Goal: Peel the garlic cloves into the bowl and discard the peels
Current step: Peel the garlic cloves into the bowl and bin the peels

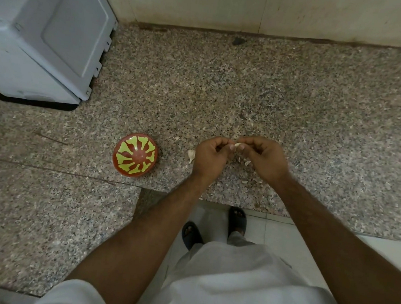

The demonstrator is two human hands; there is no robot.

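Bare forearms; white garment (243, 289); dark open-toed slippers (237, 219) on both feet.

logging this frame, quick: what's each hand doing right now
Left hand: fingers curled, pinching the garlic clove.
Right hand: fingers curled, pinching the same clove from the other side.

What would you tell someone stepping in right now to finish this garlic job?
Both hands pinch one garlic clove above the counter: left hand, right hand.
The red and yellow bowl sits left of the hands and looks empty.
Another clove lies beside the left hand; loose peels lie under the hands.
Left: finish peeling, drop cloves in the bowl, discard the peels.
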